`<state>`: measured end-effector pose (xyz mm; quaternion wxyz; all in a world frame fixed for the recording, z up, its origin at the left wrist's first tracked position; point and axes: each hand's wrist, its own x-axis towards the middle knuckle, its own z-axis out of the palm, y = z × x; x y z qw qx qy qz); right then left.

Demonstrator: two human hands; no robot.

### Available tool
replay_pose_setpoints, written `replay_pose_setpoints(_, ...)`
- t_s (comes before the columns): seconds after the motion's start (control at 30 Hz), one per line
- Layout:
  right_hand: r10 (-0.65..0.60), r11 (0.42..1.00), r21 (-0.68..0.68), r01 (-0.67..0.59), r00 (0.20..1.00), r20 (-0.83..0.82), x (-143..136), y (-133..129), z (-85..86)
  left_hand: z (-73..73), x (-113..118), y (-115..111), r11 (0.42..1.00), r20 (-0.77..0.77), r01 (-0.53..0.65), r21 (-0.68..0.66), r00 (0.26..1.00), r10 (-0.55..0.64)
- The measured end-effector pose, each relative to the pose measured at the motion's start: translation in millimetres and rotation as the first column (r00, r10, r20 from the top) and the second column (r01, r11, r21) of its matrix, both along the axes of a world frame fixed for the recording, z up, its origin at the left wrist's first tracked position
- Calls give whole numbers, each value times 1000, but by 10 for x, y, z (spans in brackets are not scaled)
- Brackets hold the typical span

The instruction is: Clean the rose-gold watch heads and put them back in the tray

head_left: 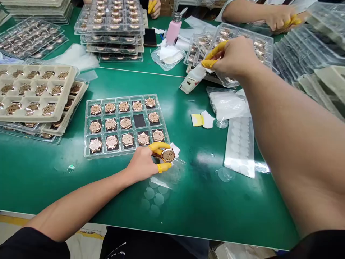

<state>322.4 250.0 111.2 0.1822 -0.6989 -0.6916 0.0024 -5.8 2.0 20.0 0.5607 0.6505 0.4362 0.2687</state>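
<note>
My left hand (144,162), with yellow finger cots on its fingertips, is closed round the rim of a gold watch case (168,155). The case back, with a CE mark, faces up, and a bit of white paper shows behind it. Further off, my right hand (233,57), also in yellow finger cots, pinches a white flat-ended object (192,80) with a small dark mark; its kind is unclear. Just beyond my left hand lies a clear tray (159,97) of gold watch cases, back side up. One of its compartments (139,121) shows only a dark pad.
Trays of watch cases are stacked at left (63,108) and at the back (107,28). A pink bottle (174,30) stands behind. A sheet of round films (239,144) and a plastic bag (229,104) lie at right. Another person's hand (280,18) is across the table.
</note>
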Motion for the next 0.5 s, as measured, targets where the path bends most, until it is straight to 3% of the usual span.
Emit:
replay_pose_setpoints(0.13, -41, 999, -26, 43, 997, 64, -5, 7, 37, 5, 8, 3, 1000, -23, 2, -4, 1000, -2)
replay_pose_setpoints(0.3, -157, 986, -27, 162, 980, 125, -236, -122, 62, -3, 18, 0, 1000, -29, 4, 13, 1000, -4)
replay_pose_setpoints(0.43, -156, 986, -59, 155, 988, -3, -337, -163, 184, -22, 2, -2, 999, 10, -9, 34, 1000, 8)
replay_pose_setpoints(0.5, -138, 990, -8, 138, 984, -109, -350, -274, 258, -25, -6, 2, 999, 33, -13, 33, 999, 12)
